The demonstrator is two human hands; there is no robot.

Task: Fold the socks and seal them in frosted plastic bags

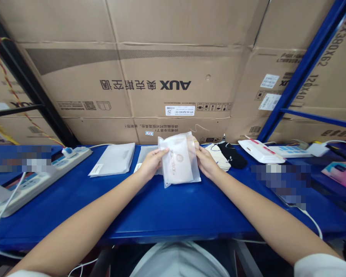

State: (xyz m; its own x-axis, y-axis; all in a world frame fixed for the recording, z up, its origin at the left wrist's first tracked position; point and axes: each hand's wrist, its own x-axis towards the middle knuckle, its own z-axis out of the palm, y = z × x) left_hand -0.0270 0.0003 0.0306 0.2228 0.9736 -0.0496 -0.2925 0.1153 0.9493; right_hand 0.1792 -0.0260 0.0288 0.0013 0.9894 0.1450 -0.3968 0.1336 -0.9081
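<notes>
A frosted plastic bag [180,159] with a pale item and printing inside is held up over the blue table [161,215]. My left hand [152,164] pinches its left edge, and my right hand [207,161] grips the upper right edge. Behind my left hand, another frosted bag [144,154] lies partly hidden on the table. Farther left lies a flat frosted bag [113,159] with a small white label. White socks [219,156] and black socks [234,156] rest just beyond my right hand.
Power strips with plugs lie at the left [43,175] and back right [290,151]. A white tray-like object [261,151] sits at the right, near a blurred device with a white cable. Cardboard [144,65] and a blue metal post [300,69] stand behind.
</notes>
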